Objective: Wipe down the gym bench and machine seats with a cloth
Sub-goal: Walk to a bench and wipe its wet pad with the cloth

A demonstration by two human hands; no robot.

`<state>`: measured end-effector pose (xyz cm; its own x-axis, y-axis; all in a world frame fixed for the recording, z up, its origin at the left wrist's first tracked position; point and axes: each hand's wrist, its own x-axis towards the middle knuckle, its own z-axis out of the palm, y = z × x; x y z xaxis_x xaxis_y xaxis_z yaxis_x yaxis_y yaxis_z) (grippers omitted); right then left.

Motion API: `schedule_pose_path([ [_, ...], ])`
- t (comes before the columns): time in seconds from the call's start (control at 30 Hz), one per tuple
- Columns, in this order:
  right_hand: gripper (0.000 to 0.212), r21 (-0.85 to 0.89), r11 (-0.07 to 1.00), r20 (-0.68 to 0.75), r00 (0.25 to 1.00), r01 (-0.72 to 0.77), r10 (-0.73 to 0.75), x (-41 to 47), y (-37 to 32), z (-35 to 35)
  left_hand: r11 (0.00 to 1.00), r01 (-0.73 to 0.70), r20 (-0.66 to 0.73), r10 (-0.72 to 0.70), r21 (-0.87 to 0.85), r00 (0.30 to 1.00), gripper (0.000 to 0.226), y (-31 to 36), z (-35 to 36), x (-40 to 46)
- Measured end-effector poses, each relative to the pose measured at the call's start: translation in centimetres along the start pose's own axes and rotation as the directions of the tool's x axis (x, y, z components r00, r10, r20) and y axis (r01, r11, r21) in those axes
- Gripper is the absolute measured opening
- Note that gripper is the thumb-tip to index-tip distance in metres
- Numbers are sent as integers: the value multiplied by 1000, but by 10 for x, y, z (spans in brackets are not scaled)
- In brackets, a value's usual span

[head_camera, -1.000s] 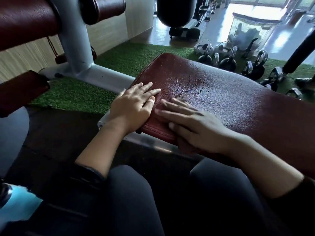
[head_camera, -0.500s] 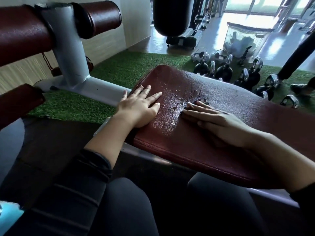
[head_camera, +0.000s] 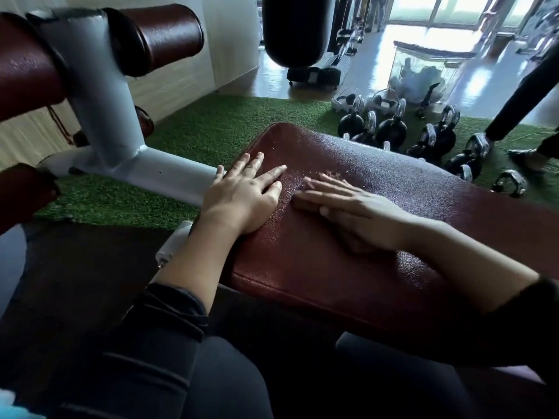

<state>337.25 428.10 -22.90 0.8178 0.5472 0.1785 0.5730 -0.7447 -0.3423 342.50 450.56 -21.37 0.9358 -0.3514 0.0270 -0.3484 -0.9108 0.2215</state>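
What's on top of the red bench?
Two bare hands lie flat on the red bench: left hand, right hand, with small droplets beside them. Anything under the palms, like a cloth, is hidden.

Left hand (head_camera: 242,195) and right hand (head_camera: 354,211) lie flat, palms down, fingers straight, side by side, forearms bare.
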Motion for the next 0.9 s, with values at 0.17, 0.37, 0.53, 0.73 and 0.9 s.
schedule_pose_path([
  [0.17,46,-146,964,-65,975,-220,213,-1,47,-24,1000,-11,2,11,-14,1000,46,0,-1,-3],
  [0.37,45,-82,972,-67,974,-220,215,-48,3,-10,1000,-15,-12,15,-12,1000,46,-1,2,0],
  [0.53,46,-84,985,0,989,-150,151,-4,-4,-2,1000,-14,-17,14,-15,1000,46,-1,3,0],
  [0.73,51,-166,942,-105,955,-291,276,4,54,-21,999,-21,-12,20,-25,1000,46,-3,1,-2],
  [0.9,57,-168,929,-88,943,-331,320,-34,11,-12,1000,-17,-31,16,-20,999,47,-3,4,0],
])
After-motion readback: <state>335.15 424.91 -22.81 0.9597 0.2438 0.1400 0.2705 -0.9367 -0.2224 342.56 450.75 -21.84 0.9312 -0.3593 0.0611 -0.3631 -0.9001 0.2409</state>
